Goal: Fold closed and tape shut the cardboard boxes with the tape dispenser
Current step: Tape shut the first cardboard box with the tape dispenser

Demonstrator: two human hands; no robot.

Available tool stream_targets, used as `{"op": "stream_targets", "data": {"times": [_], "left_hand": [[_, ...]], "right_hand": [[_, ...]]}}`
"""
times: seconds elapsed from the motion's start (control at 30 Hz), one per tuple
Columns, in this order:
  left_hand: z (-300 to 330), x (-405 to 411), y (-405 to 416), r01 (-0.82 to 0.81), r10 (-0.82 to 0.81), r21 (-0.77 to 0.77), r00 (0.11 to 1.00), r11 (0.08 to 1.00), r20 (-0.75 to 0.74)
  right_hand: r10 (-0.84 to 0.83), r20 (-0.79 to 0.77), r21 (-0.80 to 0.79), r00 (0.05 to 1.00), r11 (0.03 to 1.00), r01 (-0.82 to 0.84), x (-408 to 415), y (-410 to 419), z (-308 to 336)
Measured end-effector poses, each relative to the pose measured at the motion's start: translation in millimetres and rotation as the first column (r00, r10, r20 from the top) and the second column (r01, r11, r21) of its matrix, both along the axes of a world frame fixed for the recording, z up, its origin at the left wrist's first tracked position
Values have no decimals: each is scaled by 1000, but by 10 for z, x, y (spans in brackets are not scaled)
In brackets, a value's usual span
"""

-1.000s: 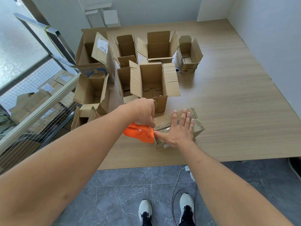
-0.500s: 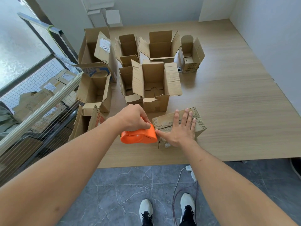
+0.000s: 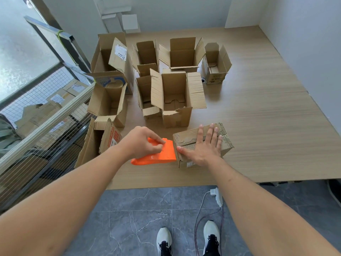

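I see my left hand (image 3: 142, 142) with its grip clamped on the orange tape dispenser (image 3: 156, 154), fingers and thumb curled over its top. The dispenser's front end sits against the left end face of the closed cardboard box (image 3: 201, 143), low on that face, with its tail end down near the worktop (image 3: 258, 126).

My right hand (image 3: 204, 146) lies flat on top of the closed box, its grip apart: fingers straight and spread, pointing toward the far edge, thumb stretched along the box's left top edge just beside the dispenser. The box lies near the front edge of the worktop, roughly at its middle, with its flaps folded down under my palm.

Behind it, toward the middle of the worktop, a tall open box (image 3: 175, 100) stands with all four flaps up, touching a smaller open box (image 3: 147, 97) on its left. Further open boxes stand in a row toward the far edge, and others run along the left edge; the nearest of those, a box with red print (image 3: 103, 141), sits at the front-left corner.

Below the front edge I see grey floor tiles, a white power strip (image 3: 217, 197) with its cable, and two white shoes (image 3: 188, 239).
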State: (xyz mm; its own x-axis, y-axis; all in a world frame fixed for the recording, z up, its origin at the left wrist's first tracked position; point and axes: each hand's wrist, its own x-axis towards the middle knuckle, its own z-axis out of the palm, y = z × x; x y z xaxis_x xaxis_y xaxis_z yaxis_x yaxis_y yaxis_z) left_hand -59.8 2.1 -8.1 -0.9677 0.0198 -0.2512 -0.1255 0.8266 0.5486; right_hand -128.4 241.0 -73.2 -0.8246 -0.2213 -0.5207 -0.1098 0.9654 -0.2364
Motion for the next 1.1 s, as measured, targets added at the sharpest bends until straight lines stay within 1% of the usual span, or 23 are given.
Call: {"op": "stream_targets", "data": {"times": [0.07,0.17,0.37,0.5,0.6,0.67,0.7,0.77,0.8,0.93,1.03,1.1], "left_hand": [[-18,64,-102,-21,20,74,1000,997,19],[-44,128,-177,-17,14,137,1000,990,24],[-117,266,-280,-44,56,277,998,960,-37],[-122,301,-296,-39,55,340,998,940,-39],[-101,313,-325,-22,34,349,999,937,-28],[-81,393,-468,3,5,289,1000,957,-26],[-72,458,-572,-8,20,268,999,963,-39],[-40,603,-759,-77,110,311,990,947,-91],[-21,642,-807,-84,127,332,986,939,-110],[7,602,-741,-50,102,342,986,938,-136],[-25,576,-709,-62,126,340,977,938,-169],[-61,593,-703,-67,143,365,972,928,-185]], "right_hand": [[4,3,3,1000,1000,-4,-14,2,-9],[-1,14,-4,1000,1000,1,-14,-7,-16],[-11,8,-8,1000,1000,11,-1,-18,-1],[-8,13,-5,1000,1000,8,-4,-14,9],[-2,15,-5,1000,1000,2,-8,-9,7],[-3,15,3,1000,1000,2,-17,-8,7],[-4,14,8,1000,1000,4,-25,-8,4],[-4,12,18,1000,1000,4,-42,-21,-3],[-9,16,19,1000,1000,8,-44,-31,-4],[-17,20,25,1000,1000,16,-22,-34,10],[-45,5,22,999,999,45,-26,-72,40],[-82,-7,29,997,996,83,-3,-156,43]]}}
